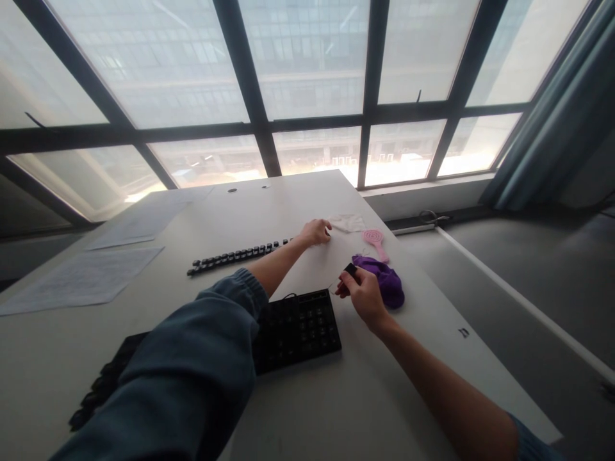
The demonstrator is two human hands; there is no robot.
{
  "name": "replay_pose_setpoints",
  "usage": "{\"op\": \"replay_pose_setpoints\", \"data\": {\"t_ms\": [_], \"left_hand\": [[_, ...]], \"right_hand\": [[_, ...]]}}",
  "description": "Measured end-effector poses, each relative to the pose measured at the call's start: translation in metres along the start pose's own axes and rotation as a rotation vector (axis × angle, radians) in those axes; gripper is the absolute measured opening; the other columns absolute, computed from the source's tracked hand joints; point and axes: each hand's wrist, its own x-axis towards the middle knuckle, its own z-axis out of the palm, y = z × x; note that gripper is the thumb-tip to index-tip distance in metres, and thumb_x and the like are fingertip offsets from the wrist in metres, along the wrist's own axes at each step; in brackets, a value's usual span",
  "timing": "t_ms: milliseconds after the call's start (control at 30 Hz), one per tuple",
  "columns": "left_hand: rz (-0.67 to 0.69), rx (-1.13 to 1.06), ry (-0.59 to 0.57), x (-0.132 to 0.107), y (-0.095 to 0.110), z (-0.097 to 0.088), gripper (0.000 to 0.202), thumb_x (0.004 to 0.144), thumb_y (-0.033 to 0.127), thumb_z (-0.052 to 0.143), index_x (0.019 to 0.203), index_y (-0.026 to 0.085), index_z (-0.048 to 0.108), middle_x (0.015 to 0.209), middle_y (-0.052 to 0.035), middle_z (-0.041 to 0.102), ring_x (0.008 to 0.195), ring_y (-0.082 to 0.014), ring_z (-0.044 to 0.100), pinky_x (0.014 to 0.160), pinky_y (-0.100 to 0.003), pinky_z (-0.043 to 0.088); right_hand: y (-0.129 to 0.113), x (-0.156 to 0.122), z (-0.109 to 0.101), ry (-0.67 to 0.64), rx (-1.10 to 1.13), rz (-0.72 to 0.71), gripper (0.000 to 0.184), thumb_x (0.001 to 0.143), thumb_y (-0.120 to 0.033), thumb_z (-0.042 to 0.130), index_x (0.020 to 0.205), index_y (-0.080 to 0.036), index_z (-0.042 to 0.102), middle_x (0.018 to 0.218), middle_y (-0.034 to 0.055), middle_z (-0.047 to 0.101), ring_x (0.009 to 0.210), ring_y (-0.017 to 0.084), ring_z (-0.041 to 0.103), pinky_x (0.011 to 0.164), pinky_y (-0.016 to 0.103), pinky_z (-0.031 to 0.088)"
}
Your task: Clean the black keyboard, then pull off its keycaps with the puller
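Note:
My left hand (316, 232) reaches across the table to the far end of a row of loose black keycaps (235, 256). Its fingers are curled together around a small dark piece that looks like a keycap (328, 235). My right hand (365, 296) is closed on the black handle of a small wire keycap puller (351, 269), with thin wires showing by the fingertips. Below the hands lies a black keyboard (314, 326); my left sleeve hides its middle. More black keycaps (93, 390) sit by the keyboard's left end.
A purple cloth pouch (384, 282) lies just beyond my right hand, near a pink hairbrush (373, 242) and a crumpled white tissue (346, 222). Paper sheets (86, 278) cover the left side of the white table (288, 198). Windows stand behind; the table's right edge slants past my right arm.

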Motion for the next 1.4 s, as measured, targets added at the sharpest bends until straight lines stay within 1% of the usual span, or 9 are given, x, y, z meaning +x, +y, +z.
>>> {"op": "replay_pose_setpoints", "data": {"t_ms": [233,400,533,633,700,867,1000,1200,1400], "left_hand": [[0.024,-0.058,0.000,-0.006,-0.002,-0.013,0.046,0.068,0.025,0.074,0.113,0.016,0.069,0.099,-0.0055,0.074,0.082,-0.0183,0.068,0.078,-0.026,0.053],[0.067,-0.047,0.117,-0.036,-0.009,-0.061,0.040,0.078,0.032,0.069,0.115,0.016,0.068,0.107,-0.0055,0.073,0.091,-0.0184,0.066,0.088,-0.028,0.050],[0.121,-0.001,0.244,-0.098,-0.032,-0.110,0.034,0.084,0.035,0.061,0.112,0.017,0.070,0.101,-0.0047,0.073,0.084,-0.0176,0.064,0.084,-0.030,0.051],[0.094,0.003,0.330,-0.169,-0.061,-0.136,0.037,0.086,0.039,0.057,0.113,0.018,0.069,0.100,-0.0046,0.073,0.083,-0.0176,0.064,0.081,-0.030,0.051],[-0.001,-0.049,0.379,-0.224,-0.085,-0.144,0.042,0.085,0.042,0.056,0.119,0.019,0.065,0.100,-0.0041,0.073,0.083,-0.0174,0.065,0.080,-0.029,0.051],[-0.353,-0.106,0.519,-0.351,-0.147,-0.131,0.046,0.082,0.051,0.052,0.113,0.020,0.068,0.096,-0.0060,0.074,0.085,-0.0214,0.065,0.069,-0.027,0.050],[-0.435,-0.116,0.508,-0.416,-0.170,-0.103,0.040,0.084,0.052,0.049,0.103,0.023,0.070,0.100,-0.0057,0.073,0.085,-0.0226,0.064,0.071,-0.030,0.051],[-0.361,-0.179,0.583,-0.453,-0.166,-0.071,0.032,0.087,0.046,0.048,0.098,0.024,0.069,0.104,-0.0047,0.069,0.089,-0.0225,0.064,0.077,-0.031,0.052],[-0.395,-0.309,0.631,-0.450,-0.153,-0.060,0.031,0.092,0.043,0.044,0.097,0.021,0.066,0.099,-0.0045,0.068,0.094,-0.0226,0.063,0.084,-0.033,0.050]], "right_hand": [[0.000,0.000,-0.001,-0.011,0.006,-0.001,0.030,0.082,-0.044,0.065,0.072,-0.015,0.060,0.062,0.0041,0.065,0.053,0.016,0.064,0.050,0.027,0.051],[-0.004,0.000,-0.005,0.011,-0.021,-0.047,0.032,0.083,-0.045,0.065,0.070,-0.016,0.061,0.063,0.0045,0.066,0.052,0.015,0.062,0.051,0.027,0.050],[-0.005,-0.007,-0.001,-0.029,-0.053,-0.125,0.033,0.084,-0.048,0.065,0.073,-0.016,0.062,0.063,0.0042,0.066,0.053,0.016,0.061,0.052,0.027,0.049],[0.000,-0.018,0.007,-0.115,-0.114,-0.183,0.031,0.086,-0.046,0.064,0.077,-0.017,0.063,0.065,0.0042,0.067,0.058,0.017,0.061,0.055,0.028,0.049],[0.005,-0.024,0.012,-0.179,-0.177,-0.205,0.029,0.087,-0.046,0.064,0.078,-0.018,0.065,0.069,0.0048,0.068,0.062,0.019,0.063,0.059,0.029,0.050],[0.007,-0.036,0.021,-0.213,-0.335,-0.261,0.026,0.084,-0.046,0.067,0.083,-0.021,0.071,0.079,0.0070,0.071,0.073,0.024,0.066,0.071,0.035,0.053],[0.000,-0.051,0.033,-0.126,-0.339,-0.231,0.026,0.083,-0.047,0.069,0.087,-0.021,0.072,0.082,0.0083,0.073,0.076,0.026,0.068,0.075,0.038,0.055],[0.008,-0.077,0.062,-0.116,-0.251,-0.128,0.031,0.083,-0.051,0.068,0.087,-0.020,0.071,0.078,0.0074,0.072,0.071,0.024,0.069,0.070,0.037,0.057],[0.023,-0.058,0.050,-0.102,-0.324,-0.146,0.034,0.081,-0.053,0.069,0.087,-0.020,0.071,0.080,0.0092,0.073,0.070,0.027,0.070,0.070,0.041,0.057]]}}
